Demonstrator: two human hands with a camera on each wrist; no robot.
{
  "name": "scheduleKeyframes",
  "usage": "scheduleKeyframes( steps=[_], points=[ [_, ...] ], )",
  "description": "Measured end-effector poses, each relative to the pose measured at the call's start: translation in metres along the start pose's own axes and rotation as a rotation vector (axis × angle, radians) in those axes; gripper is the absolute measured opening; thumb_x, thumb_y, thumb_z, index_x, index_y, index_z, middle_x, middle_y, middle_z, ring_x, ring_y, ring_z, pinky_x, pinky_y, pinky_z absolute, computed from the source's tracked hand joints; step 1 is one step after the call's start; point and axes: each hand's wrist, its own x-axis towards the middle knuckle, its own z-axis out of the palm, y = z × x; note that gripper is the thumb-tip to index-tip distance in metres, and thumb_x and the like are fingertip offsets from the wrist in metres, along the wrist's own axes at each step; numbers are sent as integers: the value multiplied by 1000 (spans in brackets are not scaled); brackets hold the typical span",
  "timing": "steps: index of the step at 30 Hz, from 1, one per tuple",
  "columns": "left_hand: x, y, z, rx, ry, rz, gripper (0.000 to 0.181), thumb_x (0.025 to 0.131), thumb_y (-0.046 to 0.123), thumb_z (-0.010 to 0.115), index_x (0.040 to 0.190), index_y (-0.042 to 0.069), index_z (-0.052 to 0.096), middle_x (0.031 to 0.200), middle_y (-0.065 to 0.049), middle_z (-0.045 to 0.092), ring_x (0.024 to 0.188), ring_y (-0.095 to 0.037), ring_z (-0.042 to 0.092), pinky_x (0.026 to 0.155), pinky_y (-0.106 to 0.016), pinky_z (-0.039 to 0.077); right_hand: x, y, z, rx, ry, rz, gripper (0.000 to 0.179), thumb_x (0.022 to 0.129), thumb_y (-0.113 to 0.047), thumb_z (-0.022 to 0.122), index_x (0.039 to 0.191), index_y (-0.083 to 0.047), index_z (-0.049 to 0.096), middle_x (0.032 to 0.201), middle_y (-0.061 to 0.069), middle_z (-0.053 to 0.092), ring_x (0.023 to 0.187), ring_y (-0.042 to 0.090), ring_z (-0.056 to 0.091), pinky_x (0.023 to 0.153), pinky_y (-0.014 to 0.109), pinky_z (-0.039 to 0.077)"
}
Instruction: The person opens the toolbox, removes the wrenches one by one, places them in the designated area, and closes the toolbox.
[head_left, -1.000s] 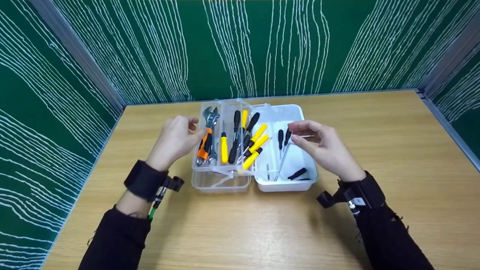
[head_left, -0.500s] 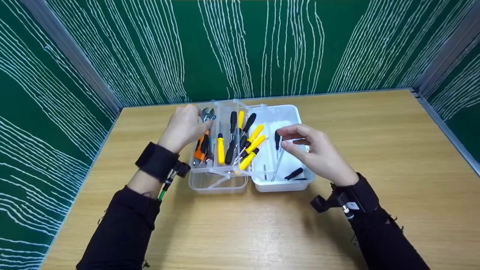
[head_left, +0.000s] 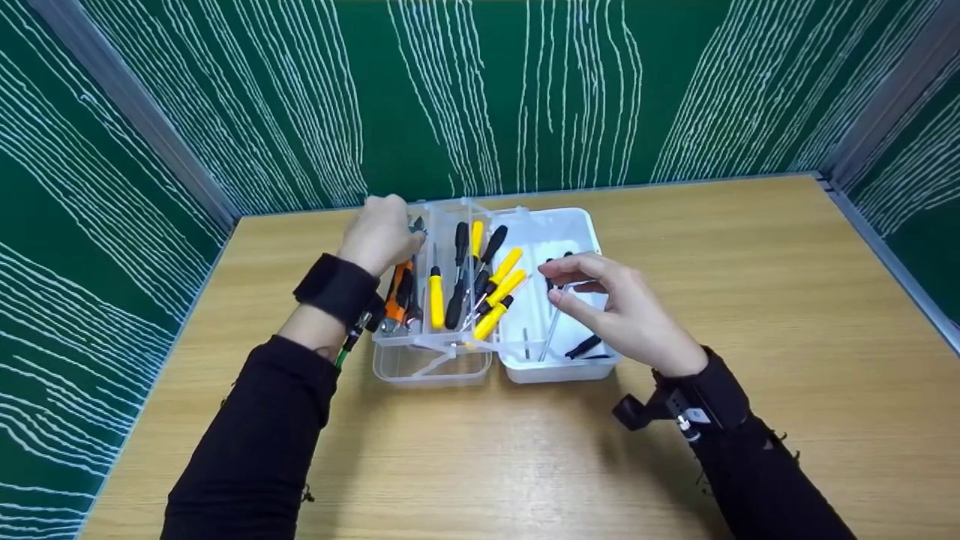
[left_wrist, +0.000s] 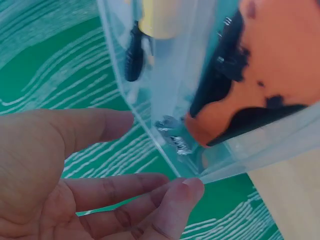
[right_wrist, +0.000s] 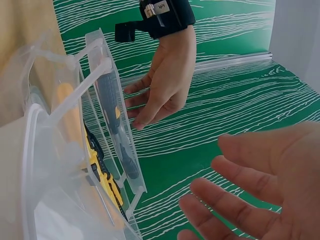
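Over the far-left corner of a clear plastic tray [head_left: 431,339], the left hand [head_left: 379,234] has its thumb and fingers apart beside the smooth rim; whether a fingertip touches it I cannot tell. In the tray's leftmost compartment lies an adjustable wrench [head_left: 397,291], its grip orange and black, its head steel. Its long axis runs front to back, leaning slightly right, head at the far end. In the next compartment a yellow screwdriver [head_left: 436,300] points its thin shaft away from the person; black-handled tools [head_left: 454,304] lie to its right. Farther right, yellow-handled screwdrivers [head_left: 491,319] lie aslant. A clear lid [head_left: 390,373] sits under the tray on the wood-grained worktop [head_left: 487,465]. The glossy, round-cornered white box [head_left: 559,373] holds a slim metal rod [head_left: 551,334] and a black handle [head_left: 583,346]. Above its right side, the right hand [head_left: 615,300] curves gently, thumb and fingers apart.
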Motion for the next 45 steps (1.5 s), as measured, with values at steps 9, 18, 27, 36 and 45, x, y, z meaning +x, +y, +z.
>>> scheduleKeyframes(
  steps=[9,18,27,36,45],
  points=[
    [9,-1,6,116,45,71,24,102,20,72,109,-3,75,92,-12,63,78,-25,61,64,-31,50,0,0,3,-8,-3,-19,32,104,-19,73,135,-12,72,133,3,74,125,23,70,109,50,56],
    [11,-1,11,173,48,64,21,103,17,71,111,-2,75,96,-13,65,80,-26,61,62,-31,48,1,0,4,-4,-25,2,33,104,-20,73,135,-11,71,134,5,74,126,28,68,112,54,55],
    [12,-2,14,173,50,58,21,101,14,72,115,-2,75,96,-14,64,81,-28,62,61,-30,48,2,1,5,-8,-30,10,33,104,-22,73,136,-12,71,135,5,74,125,27,67,111,52,55],
    [13,-1,16,144,0,45,17,103,11,68,111,-2,75,95,-12,62,78,-25,59,58,-28,44,2,4,5,-8,-25,-11,32,104,-20,72,135,-12,72,134,5,74,124,28,69,109,51,55],
    [14,-3,16,112,-30,51,19,104,11,67,113,-3,74,96,-13,62,78,-25,59,59,-27,48,1,5,5,-5,-19,-21,31,104,-19,72,134,-13,72,134,4,74,124,27,69,109,55,55]
  ],
)
